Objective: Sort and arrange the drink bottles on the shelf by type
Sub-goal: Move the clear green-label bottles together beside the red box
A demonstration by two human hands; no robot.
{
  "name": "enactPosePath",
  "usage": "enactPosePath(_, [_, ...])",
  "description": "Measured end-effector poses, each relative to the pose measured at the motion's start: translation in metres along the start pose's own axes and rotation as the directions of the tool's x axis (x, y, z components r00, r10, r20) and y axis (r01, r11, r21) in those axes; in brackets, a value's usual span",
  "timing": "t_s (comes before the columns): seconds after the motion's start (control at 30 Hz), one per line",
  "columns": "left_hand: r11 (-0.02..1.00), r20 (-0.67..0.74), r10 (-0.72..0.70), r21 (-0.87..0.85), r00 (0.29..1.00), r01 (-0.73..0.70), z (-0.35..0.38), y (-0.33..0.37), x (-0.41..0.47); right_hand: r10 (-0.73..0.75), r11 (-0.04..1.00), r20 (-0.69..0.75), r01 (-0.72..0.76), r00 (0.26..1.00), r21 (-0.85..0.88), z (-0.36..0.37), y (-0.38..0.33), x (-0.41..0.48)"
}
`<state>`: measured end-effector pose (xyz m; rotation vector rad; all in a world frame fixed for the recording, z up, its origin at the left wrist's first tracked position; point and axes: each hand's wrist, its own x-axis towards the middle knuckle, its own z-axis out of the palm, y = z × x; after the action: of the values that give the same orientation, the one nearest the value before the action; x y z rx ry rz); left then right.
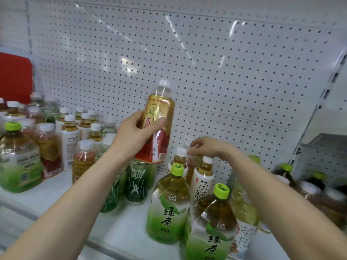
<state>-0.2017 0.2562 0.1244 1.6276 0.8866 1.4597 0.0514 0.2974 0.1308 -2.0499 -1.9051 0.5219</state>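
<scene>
My left hand (134,133) grips a tall bottle with a gold and red label and a clear cap (157,117), lifted above the dark green bottles (136,184) on the white shelf (62,194). My right hand (204,147) reaches over the right cluster, its fingertips curled around the top of a bottle behind the white-capped tea bottles (203,177); that bottle is mostly hidden. Two large green tea bottles with lime caps (169,209) (212,228) stand in front. At the left stands a group of white-capped bottles (69,143) and another large green tea bottle (17,160).
A white pegboard wall (206,72) backs the shelf. A red object (15,77) sits at the far left. Dark bottles with lime caps (287,177) crowd the right end by the shelf upright (323,102). Bare shelf shows between the left group and the green bottles.
</scene>
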Motion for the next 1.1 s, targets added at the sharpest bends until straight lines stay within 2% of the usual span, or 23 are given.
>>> enactPosePath(0.1, [1.000, 0.024, -0.024, 0.012, 0.999, 0.024, 0.000, -0.001, 0.002, 0.071, 0.997, 0.156, -0.075, 0.985, 0.016, 0.001, -0.005, 0.017])
enactPosePath(0.2, [0.998, 0.024, -0.050, 0.028, 0.998, 0.049, 0.001, -0.001, 0.003, 0.058, 0.998, 0.156, -0.054, 0.986, -0.032, 0.001, -0.010, 0.023])
enactPosePath(0.3, [0.998, 0.021, -0.062, 0.020, 0.998, 0.062, 0.002, -0.004, 0.000, 0.014, 0.995, 0.055, -0.009, 0.998, -0.102, -0.006, -0.006, 0.022])
enactPosePath(0.33, [0.998, 0.020, -0.062, 0.015, 0.998, 0.061, 0.003, -0.005, 0.000, 0.000, 0.999, 0.023, 0.001, 1.000, -0.049, -0.011, -0.004, 0.022])
enactPosePath(0.4, [0.999, 0.017, -0.049, 0.012, 0.999, 0.049, 0.005, -0.007, -0.001, -0.013, 0.985, -0.056, 0.023, 0.998, 0.169, -0.025, -0.001, 0.015])
enactPosePath(0.47, [0.999, 0.009, -0.031, 0.010, 0.999, 0.031, 0.009, -0.007, -0.002, -0.010, 0.923, -0.168, 0.074, 0.986, 0.378, -0.040, -0.003, 0.006])
enactPosePath(0.6, [1.000, 0.005, -0.005, -0.028, 1.000, 0.005, 0.014, -0.008, -0.003, 0.020, 0.804, -0.452, 0.254, 0.892, 0.537, -0.062, -0.014, -0.019])
enactPosePath(0.7, [0.999, 0.029, 0.020, -0.048, 0.999, -0.019, 0.012, -0.007, -0.007, 0.077, 0.710, -0.584, 0.366, 0.808, 0.601, -0.065, -0.024, -0.041])
enactPosePath(0.8, [0.997, 0.058, 0.040, -0.074, 0.997, -0.036, 0.003, -0.003, -0.014, 0.111, 0.656, -0.614, 0.406, 0.782, 0.636, -0.059, -0.039, -0.066])
enactPosePath(0.97, [0.995, 0.119, 0.068, -0.083, 0.991, -0.058, -0.041, 0.000, -0.031, 0.074, 0.700, -0.648, 0.423, 0.758, 0.575, -0.025, -0.077, -0.103])
enactPosePath(1.1, [0.998, 0.158, 0.035, -0.057, 0.987, -0.026, -0.103, -0.008, -0.045, 0.042, 0.703, -0.653, 0.442, 0.757, 0.558, 0.017, -0.114, -0.120])
